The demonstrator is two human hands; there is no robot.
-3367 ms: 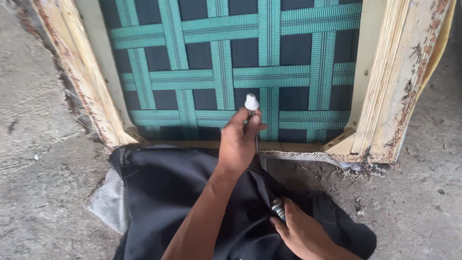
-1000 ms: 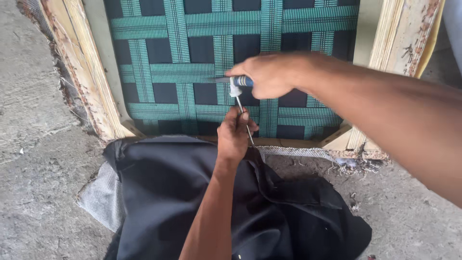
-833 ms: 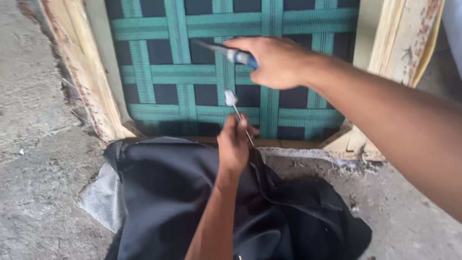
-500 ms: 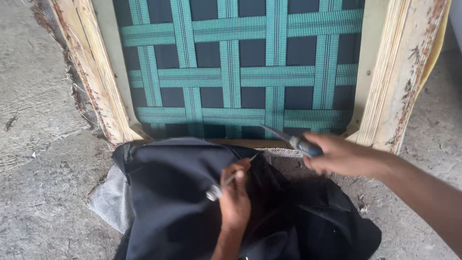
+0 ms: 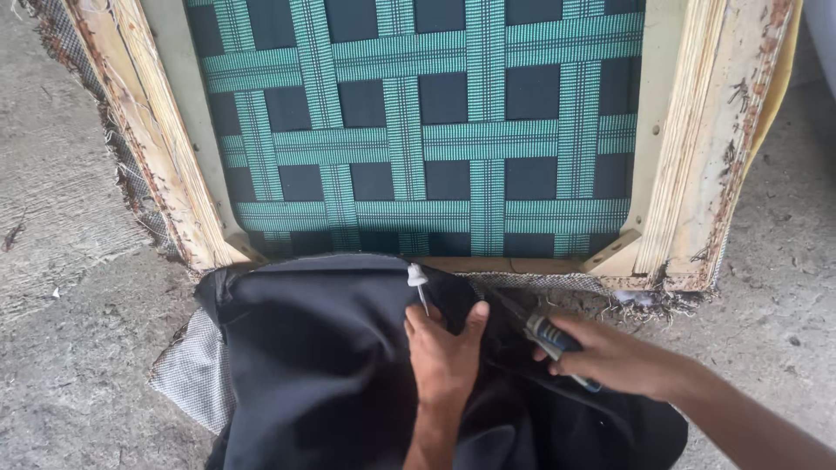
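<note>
Left hand: left hand (image 5: 444, 352) presses on the black fabric (image 5: 331, 357), fingers pinched around a thin white-tipped tool (image 5: 418, 283) standing up near the frame's lower rail.
Right hand: right hand (image 5: 610, 357) has fingers closed on a blue-handled tool (image 5: 549, 335), tip apparently low in the fabric folds.
Risk: the two hands lie close together; a slipped tip could jab the left hand or snag the cloth.
Surface: rough grey concrete floor (image 5: 70, 287), littered with debris.
Surroundings: wooden frame (image 5: 688, 174) with green webbing (image 5: 435, 139).

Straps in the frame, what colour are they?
Green straps, woven crisscross; head view.
</note>
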